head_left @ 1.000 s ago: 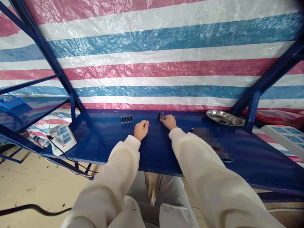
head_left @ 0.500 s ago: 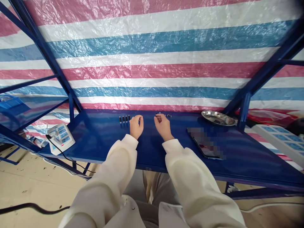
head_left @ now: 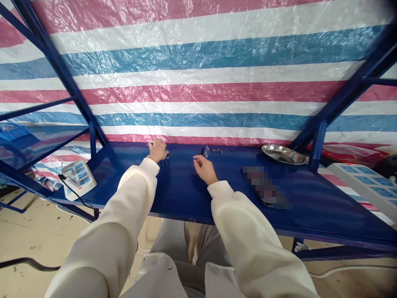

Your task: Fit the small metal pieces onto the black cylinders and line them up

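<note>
My left hand [head_left: 157,150] is stretched out to the back of the blue shelf [head_left: 182,186]. It covers a row of small dark cylinders, and only one cylinder [head_left: 167,156] shows at its right edge. Its fingers are bent down over the row and the thumb sticks out to the left. My right hand [head_left: 203,167] rests on the shelf nearer to me with its fingers curled in, and what they hold, if anything, is hidden. A cluster of small dark and silvery parts [head_left: 212,151] lies just beyond my right hand.
A round steel dish [head_left: 283,154] sits at the back right by a blue upright [head_left: 314,149]. A phone [head_left: 267,187] lies flat right of my right arm. A white power strip [head_left: 77,176] with a black cable sits at the shelf's left end. A striped tarp hangs behind.
My left hand has moved left and away from me onto the row of cylinders. My right hand has drawn back from the small parts towards me. The view has shifted slightly.
</note>
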Tool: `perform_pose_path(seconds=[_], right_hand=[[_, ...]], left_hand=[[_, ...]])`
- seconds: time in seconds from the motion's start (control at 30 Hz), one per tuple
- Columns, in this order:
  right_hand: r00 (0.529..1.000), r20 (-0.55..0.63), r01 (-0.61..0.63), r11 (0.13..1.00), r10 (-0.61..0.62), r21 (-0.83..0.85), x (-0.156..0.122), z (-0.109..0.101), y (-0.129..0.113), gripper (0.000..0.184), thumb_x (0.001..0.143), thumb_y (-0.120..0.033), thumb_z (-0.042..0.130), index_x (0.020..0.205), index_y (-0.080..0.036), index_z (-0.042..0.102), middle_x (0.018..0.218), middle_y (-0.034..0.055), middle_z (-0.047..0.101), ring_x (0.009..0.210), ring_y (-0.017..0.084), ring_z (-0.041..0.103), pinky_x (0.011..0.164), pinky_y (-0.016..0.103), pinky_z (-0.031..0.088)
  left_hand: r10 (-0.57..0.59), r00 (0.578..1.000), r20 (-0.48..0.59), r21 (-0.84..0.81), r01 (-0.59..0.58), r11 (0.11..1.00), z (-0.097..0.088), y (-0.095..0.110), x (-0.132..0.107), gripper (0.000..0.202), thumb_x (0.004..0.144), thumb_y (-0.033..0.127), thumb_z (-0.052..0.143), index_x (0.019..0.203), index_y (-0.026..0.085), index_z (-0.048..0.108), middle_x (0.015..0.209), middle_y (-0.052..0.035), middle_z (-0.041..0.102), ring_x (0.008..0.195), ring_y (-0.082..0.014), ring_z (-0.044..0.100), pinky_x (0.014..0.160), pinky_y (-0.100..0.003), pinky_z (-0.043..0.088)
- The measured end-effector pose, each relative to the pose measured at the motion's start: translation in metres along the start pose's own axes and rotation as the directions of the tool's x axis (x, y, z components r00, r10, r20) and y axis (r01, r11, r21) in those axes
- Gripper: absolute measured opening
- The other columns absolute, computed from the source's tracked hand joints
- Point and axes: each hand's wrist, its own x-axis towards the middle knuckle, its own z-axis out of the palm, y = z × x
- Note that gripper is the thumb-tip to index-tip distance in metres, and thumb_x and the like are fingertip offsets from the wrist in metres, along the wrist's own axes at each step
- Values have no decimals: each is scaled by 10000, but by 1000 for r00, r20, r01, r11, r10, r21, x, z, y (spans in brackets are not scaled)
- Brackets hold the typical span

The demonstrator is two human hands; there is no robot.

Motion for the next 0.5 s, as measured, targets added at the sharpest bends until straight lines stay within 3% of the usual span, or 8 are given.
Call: perform_pose_path(seconds=[0.2, 0.5], right_hand=[[1000, 30, -1, 1000, 2, -14, 0, 0, -1, 285, 822, -324, 426, 968, -193, 633, 721, 34, 638, 574, 159, 557, 630, 298, 444], [1000, 28, -6, 1000, 6, -15, 1, 0, 2, 282, 817, -319, 433, 968, -188, 632, 710, 30, 635, 573, 154, 556, 634, 295, 450]], left_hand=[[24, 999, -23, 6, -24, 1000, 8, -2, 3, 242, 815, 266, 551, 994, 177, 687, 1258, -153, 525, 1264, -344, 331, 1042, -628, 178], [98, 983, -153, -21, -103, 994, 14, 0, 4, 212, 788, 129, 492, 785, 148, 703, 1056, -140, 607, 1117, -323, 442, 1009, -606, 201]])
